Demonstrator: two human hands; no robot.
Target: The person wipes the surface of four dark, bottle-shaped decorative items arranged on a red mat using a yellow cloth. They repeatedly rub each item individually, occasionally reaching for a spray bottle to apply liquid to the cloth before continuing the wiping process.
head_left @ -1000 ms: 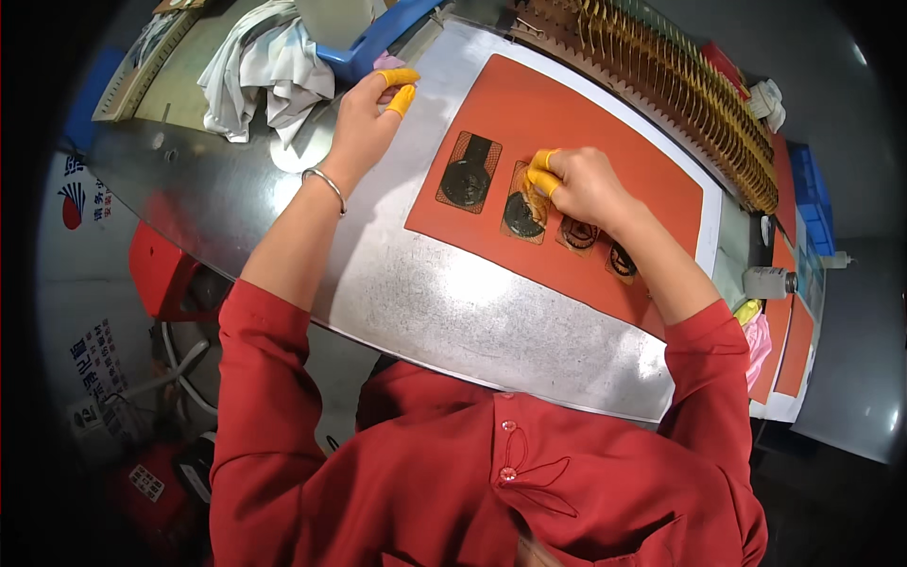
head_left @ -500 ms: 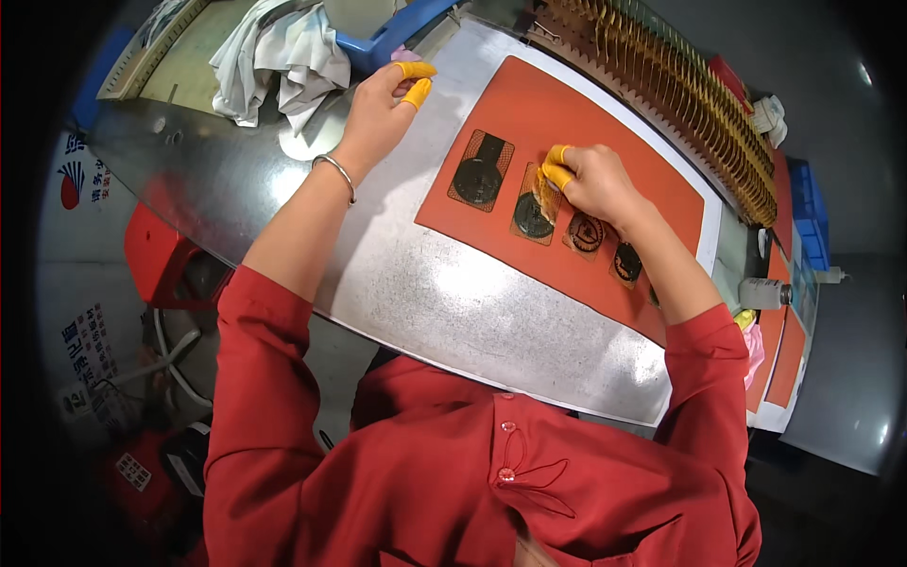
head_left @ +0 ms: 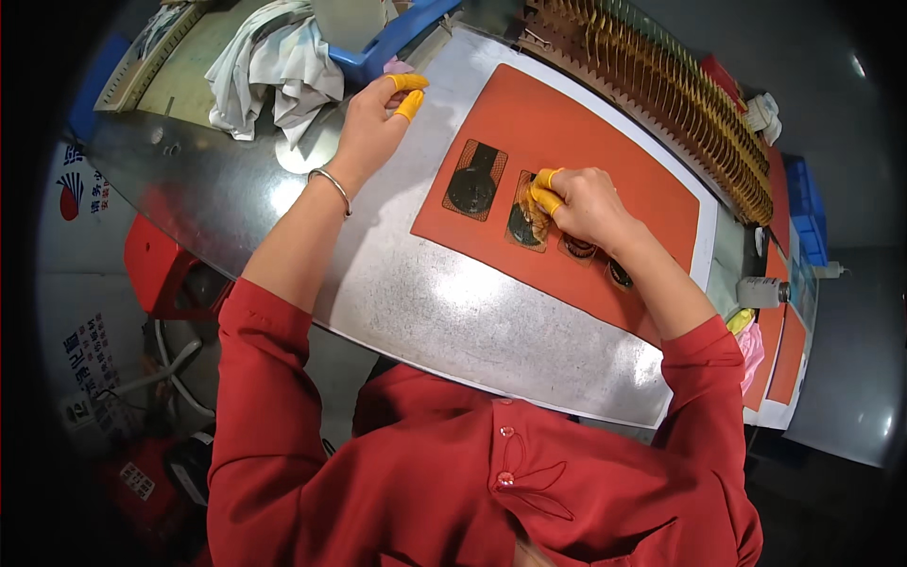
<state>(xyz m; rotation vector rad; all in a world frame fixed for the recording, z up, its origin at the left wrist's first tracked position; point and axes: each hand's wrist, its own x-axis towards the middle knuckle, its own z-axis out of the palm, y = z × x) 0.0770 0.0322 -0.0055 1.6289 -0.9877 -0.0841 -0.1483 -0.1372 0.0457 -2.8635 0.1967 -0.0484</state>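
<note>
My right hand [head_left: 590, 210], with yellow finger cots on thumb and forefinger, is closed in a pinch at a thin rectangular plate [head_left: 525, 227] with a dark round pattern and gold patches. Whatever lies between its fingertips is hidden. To the left of it, a similar plate [head_left: 474, 181] has a black disc with a short neck. Other patterned plates, one of them a dark-ringed plate [head_left: 578, 248], lie partly under my right hand and wrist. All rest on an orange-red mat [head_left: 557, 118]. My left hand [head_left: 378, 121], also in yellow cots, hovers over the metal tabletop with fingers curled into a loose pinch; anything in it is too small to name.
A long rack [head_left: 680, 104] of upright gold-coloured plates borders the mat's far side. White cloth [head_left: 279, 71] and a blue tray [head_left: 392, 42] sit at far left. A clear bottle [head_left: 761, 291] stands at right. Below the table's left edge is a red stool [head_left: 170, 269].
My right hand has come slightly nearer and left over the second plate, covering more of the plates to its right. The left hand keeps its pose; the whole view has shifted a little.
</note>
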